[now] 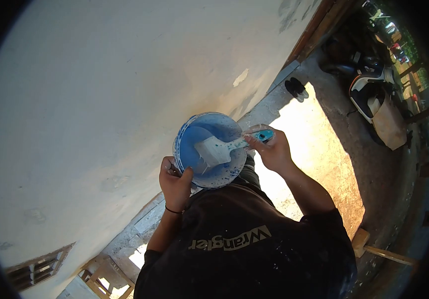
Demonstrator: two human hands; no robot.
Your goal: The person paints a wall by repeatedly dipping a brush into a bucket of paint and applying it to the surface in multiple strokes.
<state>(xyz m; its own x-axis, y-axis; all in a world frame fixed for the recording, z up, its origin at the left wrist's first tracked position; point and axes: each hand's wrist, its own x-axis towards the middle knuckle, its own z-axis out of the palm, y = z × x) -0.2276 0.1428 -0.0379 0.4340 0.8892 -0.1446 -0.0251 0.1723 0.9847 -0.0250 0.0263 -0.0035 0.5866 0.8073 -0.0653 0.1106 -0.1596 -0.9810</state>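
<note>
My left hand (176, 183) grips the near left rim of a blue bowl (187, 142), with the thumb over the edge. The bowl is spattered with white paint, and bluish liquid shows inside it. In my right hand (269, 148) is the turquoise-and-white handle of a wide paintbrush (213, 151). Its paint-coated head is over the inside of the bowl, bristles toward the lower left. Whether the bristle tips touch the liquid I cannot tell. The bowl is close in front of my dark shirt, beside a pale wall (100, 99).
A motorbike (369, 89) with a brown bag or box (390, 124) stands at the upper right. Dark shoes (295, 88) lie by the wall's foot. A wooden-handled tool (384, 253) is at the lower right. At the lower left are a wall vent (40, 267) and wooden furniture (106, 279).
</note>
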